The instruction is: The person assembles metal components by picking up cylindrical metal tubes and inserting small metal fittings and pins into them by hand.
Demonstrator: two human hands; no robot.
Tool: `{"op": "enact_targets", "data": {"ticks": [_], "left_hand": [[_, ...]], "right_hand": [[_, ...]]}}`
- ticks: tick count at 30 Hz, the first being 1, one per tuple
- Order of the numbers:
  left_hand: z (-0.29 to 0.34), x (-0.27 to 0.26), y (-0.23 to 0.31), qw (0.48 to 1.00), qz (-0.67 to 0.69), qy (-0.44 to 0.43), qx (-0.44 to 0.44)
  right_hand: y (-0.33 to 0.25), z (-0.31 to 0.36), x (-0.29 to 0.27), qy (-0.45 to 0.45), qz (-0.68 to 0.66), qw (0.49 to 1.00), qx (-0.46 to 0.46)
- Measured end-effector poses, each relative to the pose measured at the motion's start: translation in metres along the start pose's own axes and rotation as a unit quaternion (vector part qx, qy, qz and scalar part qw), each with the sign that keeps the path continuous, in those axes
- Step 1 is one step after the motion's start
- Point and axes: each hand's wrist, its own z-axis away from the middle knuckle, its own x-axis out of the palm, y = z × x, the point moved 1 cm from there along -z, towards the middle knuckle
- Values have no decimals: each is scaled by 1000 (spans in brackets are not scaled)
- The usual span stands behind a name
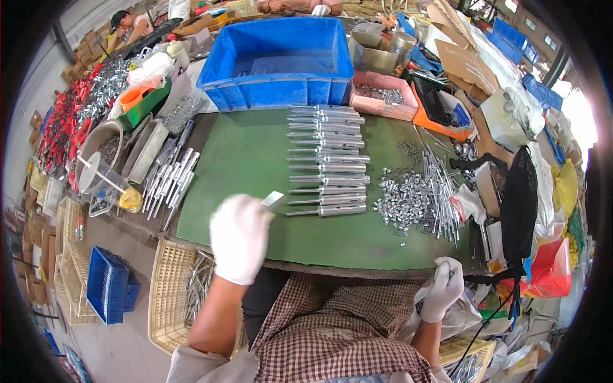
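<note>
Spreading over the far left, a heap of red and silvery parts lies beyond two stacked blue crates on the floor. Next, a bundle of metal handles with thin shafts rests on the table's left side, and a cream basket holding more metal rods sits below the table edge. Blurred, the gloved left hand is over the front left of a green mat, its fingers at a small pale strip; whether they grip it, I cannot tell. A deep blue bin stands behind the mat. Right of the strip, a column of metal-handled tools lies on the mat, thin shafts pointing left. Further right come a pink tray of small parts, a loose pile of short silvery pieces and a sheaf of thin rods. Below these, just off the mat's front edge, the gloved right hand is curled narrow; I cannot tell what, if anything, it holds.
</note>
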Motion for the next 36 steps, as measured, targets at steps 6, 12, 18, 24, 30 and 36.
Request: {"op": "enact_targets", "data": {"ticks": [6,12,18,24,30,36], "left_hand": [[15,-7,-113,980,-138,-2,-145],[-19,14,3,994,23,28,101],[-30,45,90,979,107,-90,147],[-32,54,80,970,119,-88,194],[-23,21,91,955,196,-195,113],[-21,8,133,912,123,-233,316]], "right_hand": [[-23,-4,26,-47,33,995,-79],[-33,0,25,-78,54,989,-111],[-44,3,20,-99,48,986,-128],[-46,4,11,-98,40,987,-124],[-57,9,15,-277,-97,955,35],[-61,3,32,-335,-211,893,213]]}}
